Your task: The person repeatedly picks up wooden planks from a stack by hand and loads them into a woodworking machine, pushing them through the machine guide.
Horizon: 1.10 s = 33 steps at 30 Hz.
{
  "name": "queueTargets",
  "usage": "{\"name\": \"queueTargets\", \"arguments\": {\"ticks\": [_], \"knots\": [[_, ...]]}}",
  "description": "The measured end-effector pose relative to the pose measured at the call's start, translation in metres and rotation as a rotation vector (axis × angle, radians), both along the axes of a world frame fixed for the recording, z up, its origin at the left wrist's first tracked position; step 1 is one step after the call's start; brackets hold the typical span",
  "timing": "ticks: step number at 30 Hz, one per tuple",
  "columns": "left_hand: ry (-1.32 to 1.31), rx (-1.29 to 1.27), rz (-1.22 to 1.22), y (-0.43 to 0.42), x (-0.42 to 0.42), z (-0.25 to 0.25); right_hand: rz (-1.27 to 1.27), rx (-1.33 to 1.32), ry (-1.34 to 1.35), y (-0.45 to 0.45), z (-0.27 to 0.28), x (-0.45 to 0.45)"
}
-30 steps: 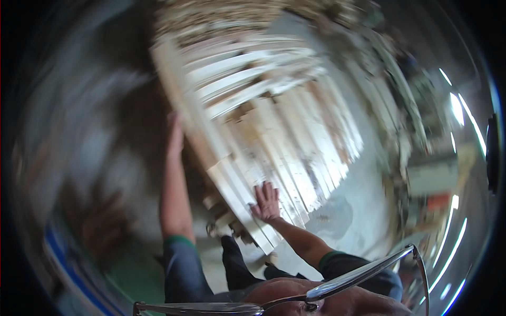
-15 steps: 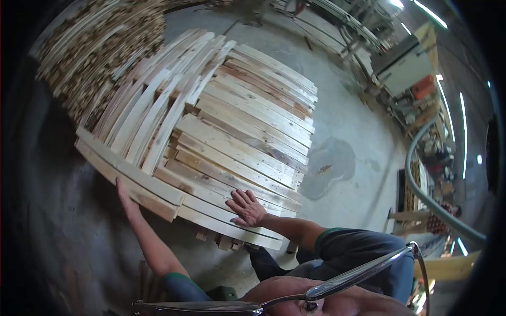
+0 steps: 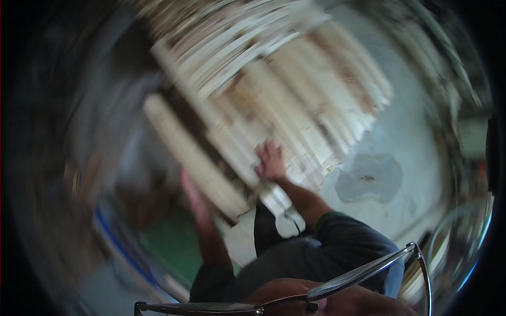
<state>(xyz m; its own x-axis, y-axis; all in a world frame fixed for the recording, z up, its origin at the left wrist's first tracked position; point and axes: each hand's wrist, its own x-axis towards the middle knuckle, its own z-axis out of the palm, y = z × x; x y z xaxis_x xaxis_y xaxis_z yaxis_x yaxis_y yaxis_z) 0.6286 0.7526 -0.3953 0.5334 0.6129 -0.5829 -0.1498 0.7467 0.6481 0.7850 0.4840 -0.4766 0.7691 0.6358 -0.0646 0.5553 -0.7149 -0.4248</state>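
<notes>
My left hand [image 3: 193, 194] is at the outer side of a pale wooden board [image 3: 192, 152], which stands apart from the stack with a dark gap between. Its fingers are blurred and partly hidden by the board, so their grip is unclear. My right hand [image 3: 271, 159] lies with fingers spread on top of the near boards of the wooden stack [image 3: 295, 100]. Many pale planks lie side by side in that stack, and others lie across its far part.
More thin wood strips [image 3: 174, 16] are piled beyond the stack. A dark stain [image 3: 369, 178] marks the grey floor [image 3: 416, 142] at the right. Something green with a blue edge [image 3: 168, 247] is at the lower left. Blurred equipment lines the right side.
The outer board has come away from the stack's edge towards the left, with my left hand beside it. My right hand stays on the near boards. The view has turned and is blurred.
</notes>
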Motion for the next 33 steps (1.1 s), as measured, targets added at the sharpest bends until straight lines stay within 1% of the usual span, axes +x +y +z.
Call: {"name": "queueTargets", "arguments": {"ticks": [1,2,3,4,6,7,8,9,10,11,12,13,14,15,16,17,18,19,20,21,22,24,25,26,28,29,30,32,33], "knots": [[0.041,-0.053,0.092,-0.043,-0.005,0.048,-0.001,-0.012,-0.015,0.002,0.01,-0.001],[-0.028,-0.092,0.157,-0.061,-0.04,0.023,0.029,-0.021,-0.06,0.001,0.001,-0.001],[-0.202,-0.14,0.147,-0.09,-0.063,0.036,0.055,-0.023,-0.079,-0.001,0.002,-0.001],[-0.314,-0.08,0.15,-0.122,-0.074,0.065,0.107,-0.113,0.077,0.001,0.039,0.004],[-0.332,-0.033,0.262,-0.167,-0.089,0.095,0.116,0.132,0.137,-0.007,0.026,-0.006],[-0.338,0.001,0.319,-0.193,-0.104,0.1,0.179,0.152,0.139,-0.017,0.041,-0.019],[-0.249,0.094,0.301,-0.221,-0.121,0.104,0.32,0.41,0.418,-0.036,0.066,-0.034],[-0.165,0.189,0.276,-0.241,-0.131,0.107,0.456,0.664,0.7,-0.052,0.104,-0.04],[-0.176,0.225,0.315,-0.257,-0.135,0.113,0.576,0.616,0.993,-0.078,0.173,-0.05],[-0.225,0.31,0.298,-0.273,-0.138,0.118,0.671,0.64,1.207,-0.103,0.198,-0.066],[-0.282,0.394,0.278,-0.293,-0.144,0.113,0.827,0.571,1.201,-0.131,0.23,-0.079],[-0.286,0.302,0.386,-0.316,-0.131,0.151,0.962,0.45,1.14,-0.148,0.244,-0.088],[-0.297,0.329,0.418,-0.327,-0.131,0.154,1.008,0.446,1.13,-0.157,0.271,-0.097],[-0.275,0.365,0.478,-0.338,-0.134,0.155,1.043,0.312,0.951,-0.168,0.305,-0.107],[-0.252,0.398,0.543,-0.348,-0.136,0.157,1.07,0.184,0.766,-0.177,0.325,-0.116],[-0.254,0.467,0.622,-0.36,-0.133,0.174,1.022,0.34,0.851,-0.18,0.317,-0.126],[-0.259,0.485,0.664,-0.372,-0.135,0.188,1.069,0.332,0.844,-0.181,0.313,-0.133],[-0.191,0.541,0.69,-0.382,-0.14,0.195,1.059,0.401,0.899,-0.179,0.306,-0.143],[-0.114,0.596,0.719,-0.39,-0.145,0.207,1.052,0.47,0.964,-0.175,0.309,-0.148],[-0.111,0.618,0.702,-0.397,-0.154,0.22,1.084,0.536,1.016,-0.174,0.314,-0.154],[-0.119,0.644,0.741,-0.405,-0.156,0.239,1.134,0.534,1.007,-0.174,0.324,-0.157],[0.024,0.986,0.893,-0.423,-0.16,0.27,1.216,0.532,1.466,-0.176,0.355,-0.16],[-0.015,0.877,0.882,-0.44,-0.176,0.271,1.22,0.485,1.589,-0.181,0.372,-0.162],[-0.018,0.9,0.93,-0.446,-0.194,0.284,1.278,0.461,1.582,-0.181,0.377,-0.166],[-0.239,0.842,0.869,-0.466,-0.235,0.309,1.156,0.209,1.891,-0.192,0.378,-0.176],[-0.312,0.841,0.739,-0.461,-0.259,0.309,1.191,0.17,1.888,-0.194,0.367,-0.179],[-0.306,0.851,0.78,-0.466,-0.278,0.313,1.156,0.085,1.994,-0.192,0.349,-0.19],[-0.577,0.701,0.798,-0.478,-0.307,0.328,1.077,-0.077,2.176,-0.195,0.328,-0.213],[-0.576,0.712,0.832,-0.492,-0.316,0.335,1.059,-0.148,2.234,-0.201,0.321,-0.227]]}}
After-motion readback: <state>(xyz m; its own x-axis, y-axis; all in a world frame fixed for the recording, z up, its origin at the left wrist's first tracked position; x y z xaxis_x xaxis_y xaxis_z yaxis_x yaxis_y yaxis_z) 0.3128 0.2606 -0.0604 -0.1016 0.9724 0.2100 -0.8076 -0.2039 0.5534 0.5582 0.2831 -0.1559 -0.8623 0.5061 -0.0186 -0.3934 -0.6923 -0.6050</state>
